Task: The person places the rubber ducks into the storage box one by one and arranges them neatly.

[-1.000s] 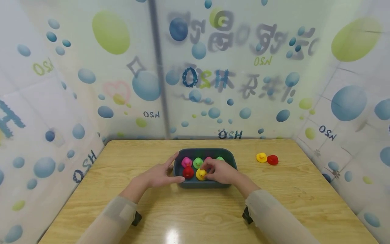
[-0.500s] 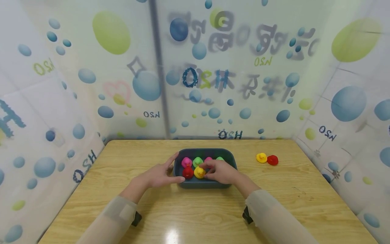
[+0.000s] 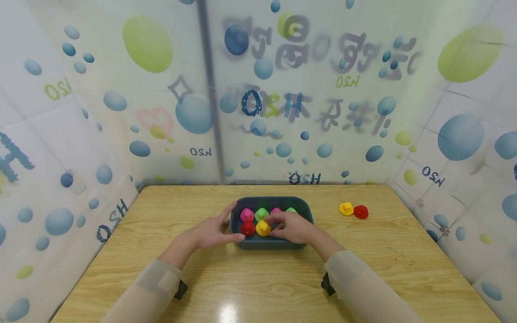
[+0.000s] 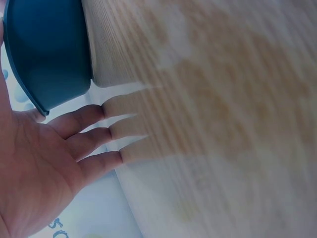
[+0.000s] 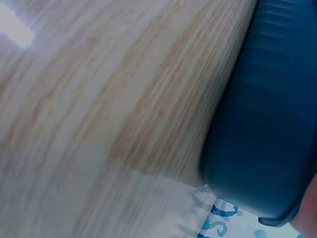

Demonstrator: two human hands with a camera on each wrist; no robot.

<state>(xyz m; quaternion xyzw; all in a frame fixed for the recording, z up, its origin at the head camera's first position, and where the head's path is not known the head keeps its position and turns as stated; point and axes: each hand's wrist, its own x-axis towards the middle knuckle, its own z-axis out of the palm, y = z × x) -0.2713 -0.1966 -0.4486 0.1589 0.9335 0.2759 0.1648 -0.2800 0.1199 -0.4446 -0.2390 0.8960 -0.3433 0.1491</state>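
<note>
A dark blue-green plastic box [image 3: 266,246] on the table holds several small rubber ducks. My left hand [image 3: 208,232] spans the box's left end, index finger at the back corner and thumb at the front rim. Its other fingers stretch out beneath, plain in the left wrist view. My right hand [image 3: 295,226] reaches inside, index finger and thumb pinching a yellow rubber duck [image 3: 263,229]. That duck stands beside a red duck [image 3: 248,229] in the front row. Behind are a pink duck [image 3: 247,215] and a green duck [image 3: 261,215]; another pink and green are partly hidden by my right hand.
A second yellow duck [image 3: 346,208] and a red duck [image 3: 361,211] lie side by side on the wooden table [image 3: 258,287], right of the box. Patterned curtains [image 3: 258,112] close off the back and both sides.
The yellow duck in the box has moved slightly left, closer to the red duck, and now faces more forward. My left hand has stayed at the box's end.
</note>
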